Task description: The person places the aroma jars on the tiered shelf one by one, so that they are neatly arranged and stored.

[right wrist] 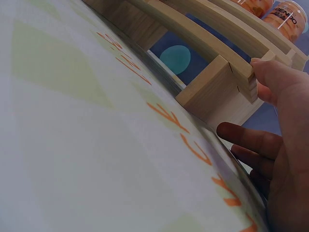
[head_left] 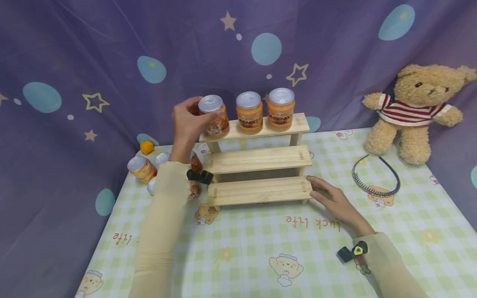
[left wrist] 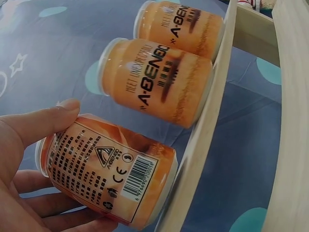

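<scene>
At the left end of the top step of a three-step wooden rack (head_left: pixel 258 159), my left hand (head_left: pixel 187 123) grips an orange can (left wrist: pixel 113 171) with a silver lid. Its thumb and fingers go round the upper part, and the label's barcode shows in the left wrist view. The can's base is at the step. Two matching cans stand on the same step, a middle one (head_left: pixel 249 116) and a right one (head_left: pixel 281 111). My right hand (head_left: pixel 337 203) touches the right end of the lowest step, with the thumb against its corner and other fingers loosely extended below.
More cans (head_left: pixel 141 168) sit at the left, partly hidden by my left arm; one is tilted. Behind them lies a small yellow ball (head_left: pixel 147 147). To the right are a black toothed headband (head_left: pixel 376 191) and a teddy bear (head_left: pixel 413 111). A purple curtain hangs behind the checked tablecloth (head_left: pixel 253 244).
</scene>
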### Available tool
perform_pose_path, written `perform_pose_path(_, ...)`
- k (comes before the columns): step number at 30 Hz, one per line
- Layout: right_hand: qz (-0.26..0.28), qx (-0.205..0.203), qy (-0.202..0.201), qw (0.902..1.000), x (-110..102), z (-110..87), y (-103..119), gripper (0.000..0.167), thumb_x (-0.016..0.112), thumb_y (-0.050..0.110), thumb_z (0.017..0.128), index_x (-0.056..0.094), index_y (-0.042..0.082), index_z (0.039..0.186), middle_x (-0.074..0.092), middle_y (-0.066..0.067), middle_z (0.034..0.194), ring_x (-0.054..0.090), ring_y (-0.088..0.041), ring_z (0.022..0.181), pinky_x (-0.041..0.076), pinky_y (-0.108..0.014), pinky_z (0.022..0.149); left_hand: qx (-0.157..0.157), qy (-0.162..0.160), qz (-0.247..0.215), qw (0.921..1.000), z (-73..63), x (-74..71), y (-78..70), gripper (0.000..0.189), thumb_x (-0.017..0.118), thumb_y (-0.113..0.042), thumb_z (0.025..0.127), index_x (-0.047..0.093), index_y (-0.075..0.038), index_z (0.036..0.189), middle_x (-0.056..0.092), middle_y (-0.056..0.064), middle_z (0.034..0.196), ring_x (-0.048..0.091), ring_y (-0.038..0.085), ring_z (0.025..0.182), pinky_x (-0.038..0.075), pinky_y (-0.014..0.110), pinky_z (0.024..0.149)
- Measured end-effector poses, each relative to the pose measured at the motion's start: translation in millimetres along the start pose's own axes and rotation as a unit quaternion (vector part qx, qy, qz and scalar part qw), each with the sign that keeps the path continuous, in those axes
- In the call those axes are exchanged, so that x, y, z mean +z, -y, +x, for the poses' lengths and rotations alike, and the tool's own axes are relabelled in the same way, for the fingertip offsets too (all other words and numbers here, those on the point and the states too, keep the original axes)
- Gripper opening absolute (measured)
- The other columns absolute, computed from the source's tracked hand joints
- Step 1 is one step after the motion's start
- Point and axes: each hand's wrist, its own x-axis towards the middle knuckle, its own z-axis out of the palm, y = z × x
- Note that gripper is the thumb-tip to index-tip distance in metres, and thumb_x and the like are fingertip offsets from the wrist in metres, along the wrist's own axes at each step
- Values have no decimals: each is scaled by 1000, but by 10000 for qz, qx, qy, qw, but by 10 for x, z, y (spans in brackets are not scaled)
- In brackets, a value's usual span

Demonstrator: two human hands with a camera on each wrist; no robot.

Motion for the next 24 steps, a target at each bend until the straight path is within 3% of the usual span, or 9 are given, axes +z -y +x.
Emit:
perform_pose_path(15, 5, -20, 12, 10000, 8, -3, 1, 49, 55, 24, 104, 43, 30, 151, 62, -9, 139, 50, 16, 120, 35, -5, 102, -54, 94, 251, 9996, 10, 118, 21, 55, 91, -30, 71, 71, -11, 118, 74, 10, 106, 65, 10, 86, 52, 22, 75)
perform_pose_path(24, -57, -36, -24, 10000, 2, 10, -39, 49, 56, 24, 104, 43, 33, 151, 63, -8, 138, 50, 16, 121, 34, -4, 102, -232, 373, 728, 9964, 20, 95, 25, 70, 85, -34, 76, 57, -14, 137, 68, 14, 123, 63, 20, 105, 51, 30, 89)
